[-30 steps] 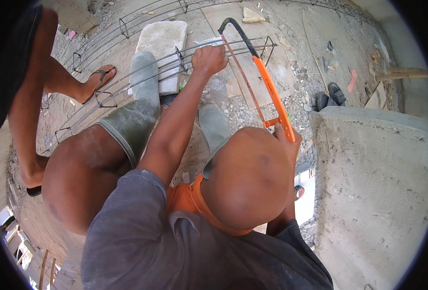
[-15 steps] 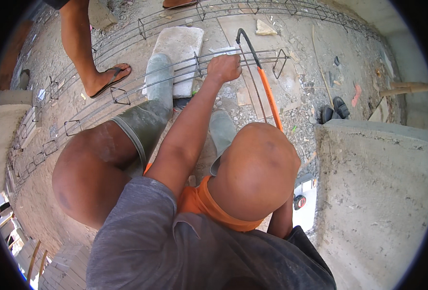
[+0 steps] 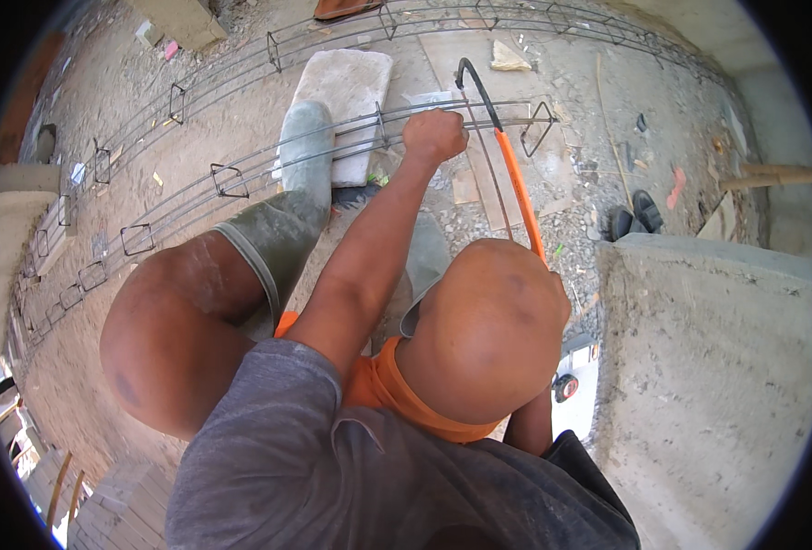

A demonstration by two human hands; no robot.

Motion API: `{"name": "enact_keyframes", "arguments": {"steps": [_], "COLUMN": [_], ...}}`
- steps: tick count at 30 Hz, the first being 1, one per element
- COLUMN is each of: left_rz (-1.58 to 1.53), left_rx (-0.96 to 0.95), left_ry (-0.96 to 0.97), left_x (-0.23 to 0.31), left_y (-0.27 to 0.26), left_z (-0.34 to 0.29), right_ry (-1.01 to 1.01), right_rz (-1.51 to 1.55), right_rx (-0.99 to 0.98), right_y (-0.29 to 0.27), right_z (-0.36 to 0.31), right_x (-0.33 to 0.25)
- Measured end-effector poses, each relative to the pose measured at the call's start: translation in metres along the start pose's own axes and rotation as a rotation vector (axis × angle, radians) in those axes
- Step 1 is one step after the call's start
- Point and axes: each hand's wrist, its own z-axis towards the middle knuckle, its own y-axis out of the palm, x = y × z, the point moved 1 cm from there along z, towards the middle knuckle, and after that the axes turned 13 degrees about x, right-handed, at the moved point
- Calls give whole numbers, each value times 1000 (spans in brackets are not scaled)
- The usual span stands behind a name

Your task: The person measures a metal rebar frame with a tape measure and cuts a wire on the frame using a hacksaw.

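Observation:
My left hand (image 3: 435, 136) is closed around the thin steel bars of a rebar cage (image 3: 380, 121), near its right end. Just right of that hand, an orange and black hacksaw (image 3: 519, 188) lies across the bars, its blade (image 3: 490, 170) meeting them. The saw's near end runs behind my right knee (image 3: 497, 330). There my right hand (image 3: 560, 291) is on the handle, mostly hidden by the knee. A pale stone slab (image 3: 358, 87) lies under the bars. My left rubber boot (image 3: 305, 151) is at the slab's left side, against the cage.
Another long rebar cage (image 3: 274, 50) stretches across the far ground. A concrete block wall (image 3: 708, 348) rises close on my right, with dark shoes (image 3: 646, 209) by its far corner. Rubble, cardboard pieces (image 3: 465, 188) and a broken stone (image 3: 508, 57) lie about.
Another person's leg and flip-flop at the far left have gone out of view. The picture has shifted slightly; my left hand keeps its grip and the hacksaw stays across the bars.

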Motion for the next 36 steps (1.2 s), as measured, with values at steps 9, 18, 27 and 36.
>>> {"name": "enact_keyframes", "arguments": {"steps": [9,18,27,36], "left_rz": [-3,-7,39,0], "left_rx": [43,-12,9,-16], "left_ry": [32,-2,26,51], "left_x": [-5,11,-10,-19], "left_y": [5,9,-4,-3], "left_z": [0,-22,-3,0], "right_ry": [272,112,-87,100], "right_rz": [153,51,119,106], "right_rx": [-4,36,54,1], "right_y": [47,80,46,109], "right_z": [51,55,20,65], "right_x": [-20,14,27,18]}}
